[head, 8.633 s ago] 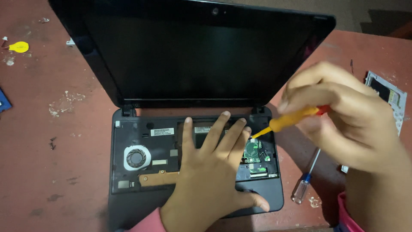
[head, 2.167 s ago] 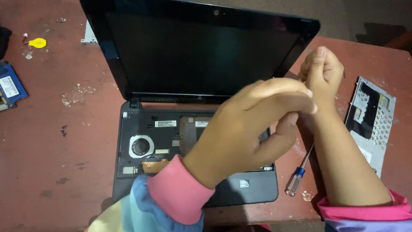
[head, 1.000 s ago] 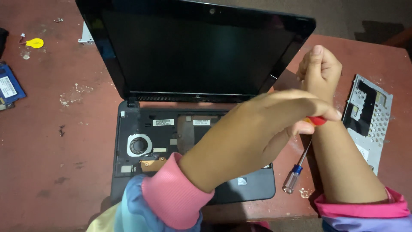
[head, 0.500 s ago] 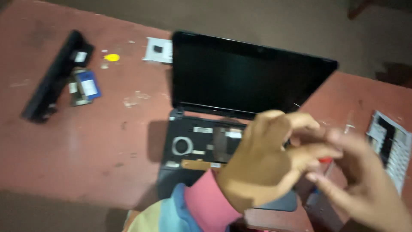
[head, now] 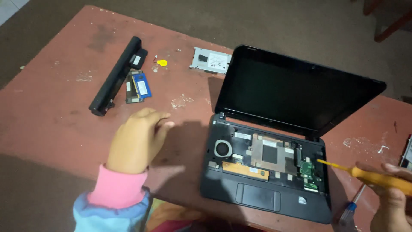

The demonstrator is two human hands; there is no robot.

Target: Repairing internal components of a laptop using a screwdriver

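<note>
Hands apart, right hand [head: 392, 195] gripping yellow screwdriver [head: 365, 175] — laptop [head: 266, 172] keyboardless

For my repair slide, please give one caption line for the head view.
Right hand holds a yellow screwdriver over the opened laptop; left hand hovers over the red table.

We record the left hand [head: 136, 139] now off the laptop base [head: 264, 172], held over the bare table [head: 51, 120] to its left, fingers loosely curled; earlier it lay on the open base, then crossed in front of it. The right hand [head: 392, 197] now sits at the frame's lower right edge, the yellow screwdriver [head: 365, 174] pointing its tip toward the small green board [head: 308, 168]. Our view has swung left, bringing in the long black battery [head: 116, 75], blue module [head: 141, 85] and metal bracket [head: 210, 60].
</note>
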